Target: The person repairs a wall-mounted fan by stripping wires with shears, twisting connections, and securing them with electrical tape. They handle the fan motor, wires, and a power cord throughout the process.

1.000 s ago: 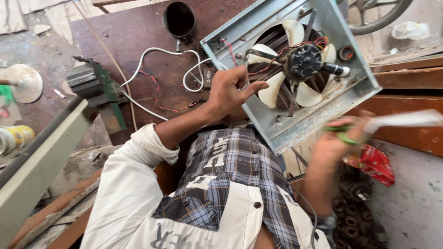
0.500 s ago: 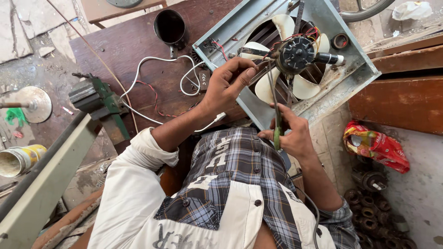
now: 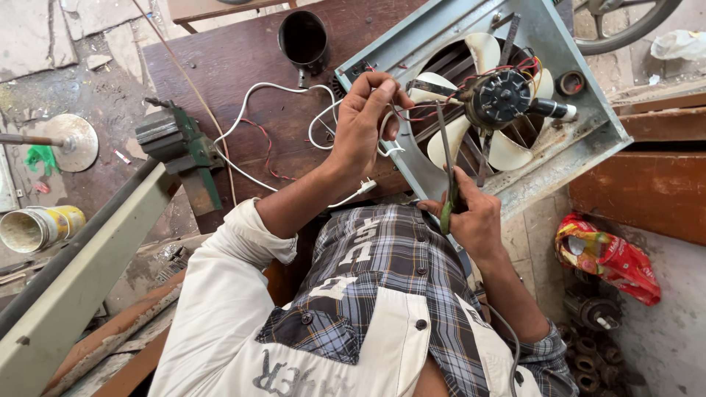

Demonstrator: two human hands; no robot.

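Observation:
A grey square exhaust fan (image 3: 581,125) with cream blades and a black motor (image 3: 501,99) lies tilted on a dark wooden bench (image 3: 220,66). My left hand (image 3: 364,121) pinches thin red and black wires at the fan's left edge. My right hand (image 3: 474,217) is closed around green-handled scissors (image 3: 447,173), whose blades point up toward those wires. A white cable (image 3: 257,92) loops over the bench beside my left hand.
A green bench vise (image 3: 176,143) is fixed at the bench's left corner. A black cup-shaped part (image 3: 303,37) stands at the back. A yellow tin (image 3: 37,226) and a metal disc (image 3: 66,140) lie on the floor at left. A red bag (image 3: 607,254) and old bearings (image 3: 588,338) lie at right.
My left hand rose from the fan's rim and gripped the wires. My right hand came in from the right with the scissors and lifted their blades to the wires.

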